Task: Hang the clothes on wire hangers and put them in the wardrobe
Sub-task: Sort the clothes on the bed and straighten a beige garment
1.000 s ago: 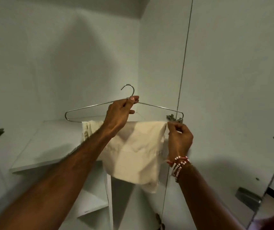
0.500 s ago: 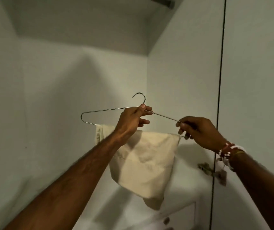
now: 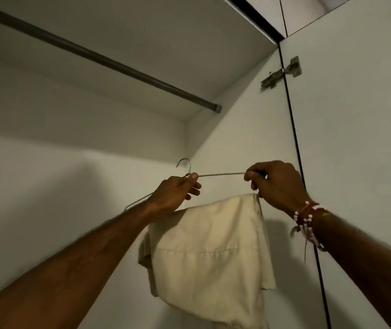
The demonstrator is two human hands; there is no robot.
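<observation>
The cream folded garment hangs on the thin silver wire hanger, left hand pinching its neck, right hand gripping one end, hook not yet on the dark metal rail.

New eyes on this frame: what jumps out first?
Centre frame, a cream garment is draped over a wire hanger, the left hand pinching it just below the hook and the right hand gripping its right end. Above them a dark rail runs diagonally under the wardrobe top, the hook not yet on it. The right wrist wears beaded bracelets.
</observation>
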